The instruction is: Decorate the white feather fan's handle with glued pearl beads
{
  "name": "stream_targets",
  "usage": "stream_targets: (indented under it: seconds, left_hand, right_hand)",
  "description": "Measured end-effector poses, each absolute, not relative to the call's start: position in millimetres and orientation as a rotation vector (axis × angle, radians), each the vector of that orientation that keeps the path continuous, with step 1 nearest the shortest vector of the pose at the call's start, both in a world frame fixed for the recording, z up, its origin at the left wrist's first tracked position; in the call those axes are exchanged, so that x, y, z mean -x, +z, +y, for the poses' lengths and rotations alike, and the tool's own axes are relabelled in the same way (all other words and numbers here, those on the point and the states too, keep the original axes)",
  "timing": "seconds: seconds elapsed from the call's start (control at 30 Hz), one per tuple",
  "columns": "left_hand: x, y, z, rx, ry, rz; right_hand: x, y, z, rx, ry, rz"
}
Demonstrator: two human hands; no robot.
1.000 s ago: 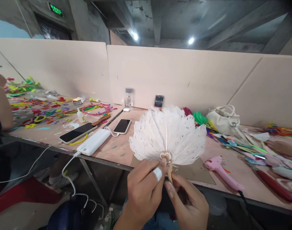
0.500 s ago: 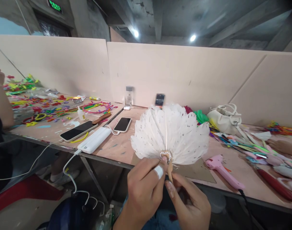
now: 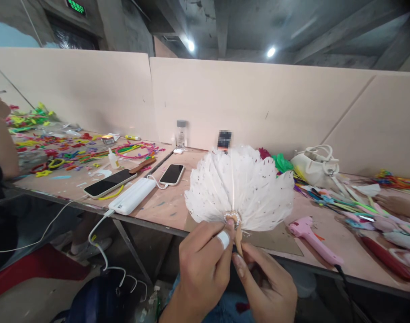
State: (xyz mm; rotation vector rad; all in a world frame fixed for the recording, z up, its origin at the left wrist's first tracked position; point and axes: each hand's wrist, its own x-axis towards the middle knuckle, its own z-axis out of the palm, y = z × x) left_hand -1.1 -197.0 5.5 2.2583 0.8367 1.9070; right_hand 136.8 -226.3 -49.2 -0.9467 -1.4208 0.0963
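A white feather fan (image 3: 240, 186) with small dark and shiny specks stands spread over the table's front edge. At its base is a pearl-edged ornament (image 3: 232, 217) above a wooden handle. My left hand (image 3: 205, 264), with a white band round one finger, has its thumb and fingers closed on the ornament and the fan's base. Lower down and to the right, my right hand (image 3: 263, 280) pinches the wooden handle (image 3: 238, 240). The handle's lower end is hidden by my fingers.
Left of the fan lie a white power bank (image 3: 133, 196), two phones and a glue bottle (image 3: 113, 158). To the right are a pink glue gun (image 3: 315, 242), red-handled pliers (image 3: 388, 258), pipe cleaners and a white bag (image 3: 314, 166). Another person's arm (image 3: 1, 139) is at far left.
Both hands and the fan have barely shifted. The other person's hand at the far left has moved slightly, and a thin object now shows in it.
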Motion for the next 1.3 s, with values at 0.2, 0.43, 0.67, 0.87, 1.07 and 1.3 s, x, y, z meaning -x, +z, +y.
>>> stream_targets:
  seconds: [0.2,0.43,0.67,0.87,1.07,1.3]
  left_hand:
    - [1.1,6.0,-197.9,-2.260,1.902,0.859]
    - [-2.5,5.9,-200.4,-2.212,1.931,0.898]
    - [-1.9,7.5,-202.9,-2.213,1.907,0.929]
    - [-2.0,8.8,-203.5,-2.212,1.889,0.940]
    - [-1.6,7.0,-202.6,-2.221,1.866,0.953]
    - [-0.6,6.8,-203.4,-2.262,1.846,0.978]
  right_hand:
    - [-137.7,-51.5,-225.4,0.929,0.090,-1.431]
    - [-137.2,-51.3,-225.7,0.937,0.082,-1.425]
    - [-136.2,-45.1,-227.2,0.915,0.073,-1.410]
    - [-136.7,-46.4,-227.8,0.934,0.082,-1.419]
    - [-137.8,-47.1,-227.9,0.938,0.104,-1.412]
    - [-137.4,-46.2,-228.0,0.940,0.095,-1.429]
